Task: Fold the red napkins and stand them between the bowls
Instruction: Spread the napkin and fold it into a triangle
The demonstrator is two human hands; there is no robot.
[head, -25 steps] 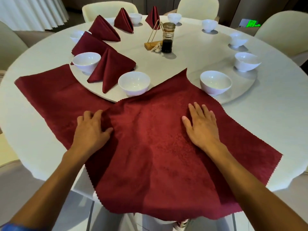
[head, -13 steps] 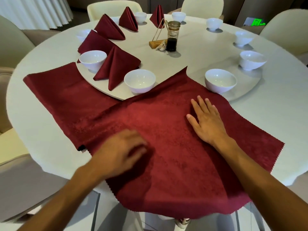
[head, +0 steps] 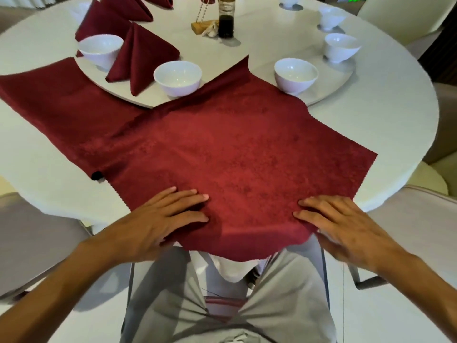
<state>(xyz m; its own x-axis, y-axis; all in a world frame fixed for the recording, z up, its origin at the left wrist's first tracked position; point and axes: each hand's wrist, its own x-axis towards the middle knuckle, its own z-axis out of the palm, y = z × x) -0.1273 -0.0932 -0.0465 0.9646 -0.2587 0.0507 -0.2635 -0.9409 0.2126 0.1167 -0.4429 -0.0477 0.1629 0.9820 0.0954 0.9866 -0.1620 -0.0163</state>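
Observation:
A large red napkin (head: 235, 149) lies spread flat on the white round table (head: 371, 134), its near corner hanging over the table's front edge. My left hand (head: 158, 219) rests flat on the napkin's near left part, fingers straight. My right hand (head: 338, 224) lies on its near right edge, fingers stretched out. A second flat red napkin (head: 57, 100) lies to the left, partly under the first. A folded napkin (head: 141, 58) stands between two white bowls (head: 101, 49) (head: 177, 76) on the turntable. Another bowl (head: 295, 74) sits at the right.
More folded napkins (head: 111, 16) stand at the back left. A dark sauce bottle (head: 225, 21) and a wooden holder (head: 201, 27) stand mid-table. Further bowls (head: 341, 47) (head: 330, 17) ring the right side. Chairs (head: 420, 219) surround the table.
Both hands slid toward me from the napkin's middle to its near edge. The view tipped down and closer, so my legs show now.

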